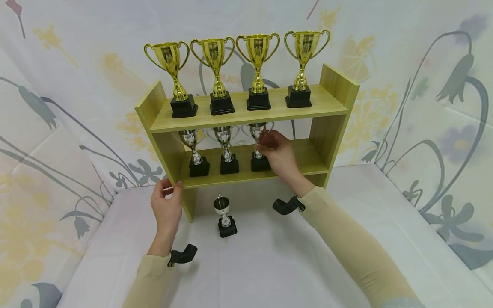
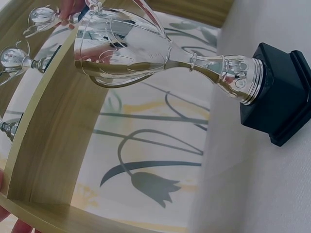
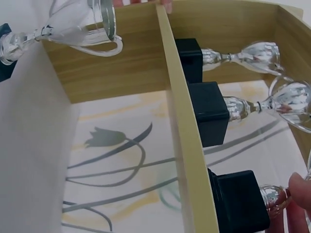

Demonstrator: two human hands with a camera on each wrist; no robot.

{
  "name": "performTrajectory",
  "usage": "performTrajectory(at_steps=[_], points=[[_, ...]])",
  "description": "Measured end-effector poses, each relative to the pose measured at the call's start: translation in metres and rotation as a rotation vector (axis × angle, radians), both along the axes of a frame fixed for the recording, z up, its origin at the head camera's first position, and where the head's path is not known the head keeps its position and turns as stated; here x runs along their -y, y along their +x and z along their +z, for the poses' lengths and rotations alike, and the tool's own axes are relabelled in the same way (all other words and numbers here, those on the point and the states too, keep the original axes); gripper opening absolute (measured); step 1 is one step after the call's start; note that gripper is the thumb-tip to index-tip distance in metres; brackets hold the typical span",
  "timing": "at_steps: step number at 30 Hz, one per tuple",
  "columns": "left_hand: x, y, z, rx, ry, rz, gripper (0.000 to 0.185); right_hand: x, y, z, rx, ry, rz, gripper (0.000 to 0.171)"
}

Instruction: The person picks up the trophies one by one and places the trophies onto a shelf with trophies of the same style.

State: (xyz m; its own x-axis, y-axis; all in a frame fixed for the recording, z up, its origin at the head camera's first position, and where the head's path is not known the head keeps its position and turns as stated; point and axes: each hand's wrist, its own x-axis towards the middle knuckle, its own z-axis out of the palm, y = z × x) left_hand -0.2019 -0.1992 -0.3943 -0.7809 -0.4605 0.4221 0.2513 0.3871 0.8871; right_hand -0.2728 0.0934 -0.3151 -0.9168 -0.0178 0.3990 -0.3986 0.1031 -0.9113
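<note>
Beneath the top board of a two-tier wooden shelf point(image 1: 321, 145), my right hand point(image 1: 284, 158) pinches the stem of a silver trophy cup point(image 1: 260, 163). Its black base point(image 3: 240, 201) stands at the middle board in the right wrist view. Two more silver trophies point(image 1: 229, 164) point(image 1: 199, 167) stand to its left on that board. My left hand point(image 1: 167, 205) grips the shelf's left side panel, its thumb at the front edge. Another silver trophy point(image 1: 227, 226) stands upright on the table, right of my left hand, and looms large in the left wrist view.
Several gold trophies point(image 1: 258, 99) on black bases stand in a row along the top board. The table has a white cloth point(image 1: 262, 265). A flower-printed fabric point(image 1: 404, 85) hangs behind the shelf and at both sides.
</note>
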Motion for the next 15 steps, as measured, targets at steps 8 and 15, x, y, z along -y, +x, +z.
performTrajectory(at_steps=[8,15], points=[[-0.0002,-0.0007,-0.0015,0.003,0.003,-0.005,0.027,0.0036,-0.0023,-0.0052,-0.010,0.034,-0.025,0.019],[-0.0004,-0.0004,-0.0002,0.005,-0.002,0.009,0.026,0.0033,-0.0039,-0.0060,-0.071,0.132,-0.034,0.020]])
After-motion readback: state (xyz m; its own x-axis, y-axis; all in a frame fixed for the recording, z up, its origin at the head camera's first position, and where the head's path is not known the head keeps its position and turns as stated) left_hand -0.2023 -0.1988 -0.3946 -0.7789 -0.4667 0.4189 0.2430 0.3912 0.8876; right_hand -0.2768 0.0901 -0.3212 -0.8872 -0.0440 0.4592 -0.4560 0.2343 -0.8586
